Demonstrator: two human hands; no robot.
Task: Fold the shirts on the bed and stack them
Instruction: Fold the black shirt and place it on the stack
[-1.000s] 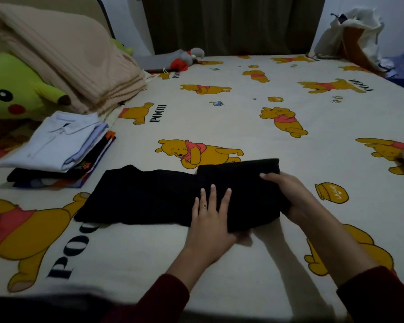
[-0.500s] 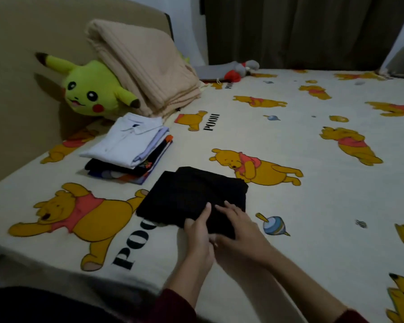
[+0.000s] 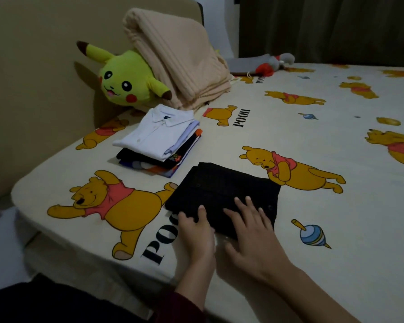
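1. The black shirt point(image 3: 222, 194) lies folded into a compact rectangle on the bed point(image 3: 289, 241), near the bed's front edge, between two bear prints on the sheet.
2. The left hand point(image 3: 197, 236) is at the shirt's near left corner. Its thumb lies on top of the fabric, and its fingers seem to be tucked at or under the edge; the grip looks like a light pinch on that corner, though the fingers are partly hidden.
3. The right hand point(image 3: 252, 231) rests flat on the near right part of the shirt, with its fingers spread and straight, pressing on the cloth rather than holding it.
4. The stack of folded shirts point(image 3: 160, 145) sits just beyond and to the left of the black shirt, close to it but not touching.
5. A white collared shirt point(image 3: 154, 134) tops the stack. Below it are a pale lilac layer, dark garments and a piece with orange and blue edging.
6. Behind the stack, a yellow Pikachu plush point(image 3: 124, 82) leans against the beige headboard point(image 3: 33, 66).
7. A folded beige blanket point(image 3: 173, 59) is propped up just beside the plush and overlaps its right side.
8. Farther back on the bed lies a grey and red soft toy point(image 3: 271, 65), close to the dark curtain point(image 3: 324, 29).
9. Dark red sleeves point(image 3: 184, 308) show at the bottom of the view.
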